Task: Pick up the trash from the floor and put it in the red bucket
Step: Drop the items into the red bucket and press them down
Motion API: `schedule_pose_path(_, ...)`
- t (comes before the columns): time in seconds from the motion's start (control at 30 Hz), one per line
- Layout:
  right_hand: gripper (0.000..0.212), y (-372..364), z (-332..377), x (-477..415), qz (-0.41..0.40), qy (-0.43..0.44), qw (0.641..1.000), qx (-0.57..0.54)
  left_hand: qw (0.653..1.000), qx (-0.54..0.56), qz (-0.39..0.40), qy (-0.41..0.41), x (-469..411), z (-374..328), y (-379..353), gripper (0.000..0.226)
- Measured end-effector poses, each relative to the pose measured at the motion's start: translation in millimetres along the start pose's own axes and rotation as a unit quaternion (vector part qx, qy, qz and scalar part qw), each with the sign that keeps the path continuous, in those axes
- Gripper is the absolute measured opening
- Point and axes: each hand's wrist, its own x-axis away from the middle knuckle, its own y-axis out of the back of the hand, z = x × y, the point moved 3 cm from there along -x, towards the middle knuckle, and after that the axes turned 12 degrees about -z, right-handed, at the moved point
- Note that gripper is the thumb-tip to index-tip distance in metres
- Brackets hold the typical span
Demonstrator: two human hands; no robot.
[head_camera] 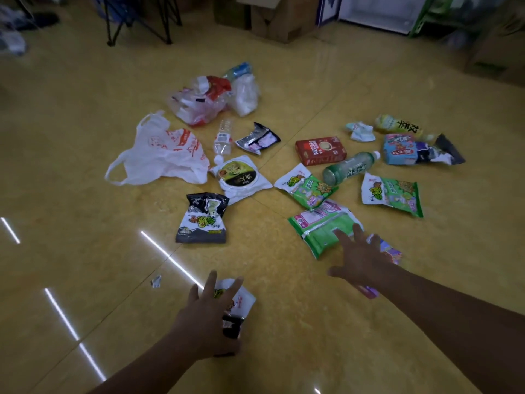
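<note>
Hovering left hand (207, 317), right hand (360, 260); three green packets (308, 189) (393, 194) (321, 226), one red box (321, 150)

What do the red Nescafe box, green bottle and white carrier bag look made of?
Red Nescafe box: likely printed cardboard, with flat faces and crisp edges. Green bottle: probably clear glossy plastic, see-through with highlights. White carrier bag: thin plastic film, crumpled, with loop handles.

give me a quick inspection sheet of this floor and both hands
surface: glossy yellow tiled floor
job's things: scattered trash, including white plastic bag, red Nescafe box, green bottle, black snack packet; red bucket not seen
clutter: small paper scrap
grippers: left hand open over a white wrapper; right hand open over a purple wrapper
cables: nothing seen
surroundings: cardboard box, folding chair
</note>
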Motion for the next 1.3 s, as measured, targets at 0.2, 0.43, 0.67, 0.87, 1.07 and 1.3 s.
schedule_pose_path(0.2, 0.114, -20, -24, 11, 0.012, -0.056, 0.998, 0.036, 0.999, 0.025, 0.021, 0.017, -6, -1, -18, 0.143)
schedule_pose_path(0.43, 0.083, -35, -36, 17, -0.037, -0.028, 0.999, 0.005, 1.0, -0.001, -0.017, 0.007, 3, -9, -24, 0.117)
schedule_pose_path(0.67, 0.057, -29, -31, 21, -0.042, -0.018, 0.999, -0.013, 0.999, -0.02, -0.029, 0.014, 1, -8, -24, 0.105)
schedule_pose_path(0.87, 0.042, -17, -30, 24, -0.055, -0.022, 0.997, -0.042, 0.999, -0.036, -0.034, 0.015, -2, -4, -20, 0.099)
schedule_pose_path(1.07, 0.043, 2, -16, 22, -0.072, 0.021, 0.997, -0.026, 0.998, -0.008, -0.064, 0.023, -6, 3, 4, 0.095)
schedule_pose_path(1.3, 0.047, 40, 31, 13, -0.091, 0.077, 0.993, 0.004, 0.99, 0.061, -0.12, 0.028, -8, 23, 40, 0.1)
